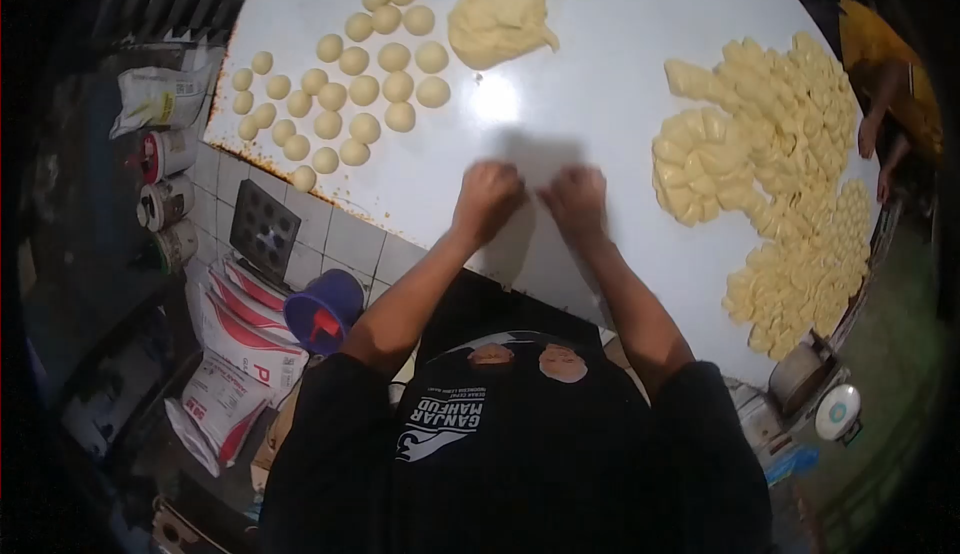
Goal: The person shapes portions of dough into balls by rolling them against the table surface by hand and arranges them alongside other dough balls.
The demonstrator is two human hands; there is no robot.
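My left hand [490, 200] is curled closed above the white table [540, 274] near its front edge. Just beside it, my right hand [577, 202] is closed too, with a narrow gap between the two. Whatever the fingers may hold is hidden from above. Several round dough balls [364, 89] lie in loose rows to the left. A large lump of dough [503, 12] rests at the far middle. On the right spreads a big cluster of shaped, petal-like dough pieces [700, 164].
A blue bucket [325, 309] with a red scoop stands below the table's left edge, near stacked flour sacks [240, 364]. Tins [165, 204] line the far left. A pot [800, 379] is at lower right. Another person's hand [868, 137] shows at the right edge.
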